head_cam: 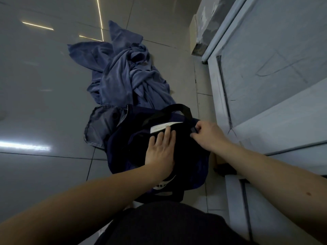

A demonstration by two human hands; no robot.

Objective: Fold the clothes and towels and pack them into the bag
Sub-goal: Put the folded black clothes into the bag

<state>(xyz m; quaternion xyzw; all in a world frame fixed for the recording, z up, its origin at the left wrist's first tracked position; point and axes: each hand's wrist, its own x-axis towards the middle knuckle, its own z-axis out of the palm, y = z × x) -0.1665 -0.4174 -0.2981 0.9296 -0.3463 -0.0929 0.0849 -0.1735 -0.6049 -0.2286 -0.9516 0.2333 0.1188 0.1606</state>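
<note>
Glossy grey floor tiles (44, 103) carry the whole job, and the dark navy bag (200, 170) sits on them just in front of the person.

The left hand (161, 151) lies flat with straight fingers on a dark folded garment (185, 152) inside the bag, its fingertips touching a white label (159, 129). The right hand (210, 137) pinches the bag's right rim at a black strap, holding the mouth open.

The likely trouble starts on the left. If the flat palm presses off-centre or slides, the fold underneath could bunch up and lose its shape. On the right, a slipped pinch would probably let the soft rim sag over the garment and close the opening. The bag is limp, so it may also skid on the shiny tiles under a hard push.

A denim piece (100, 128) lies spread just left of the bag, touching it, and seems partly tucked under its edge. Beyond it, a crumpled blue pile (123, 75) of cloth waits unfolded, its near end reaching the bag's black handle (177, 107). A white door frame (274, 68) stands close on the right, leaving that side little elbow room.
</note>
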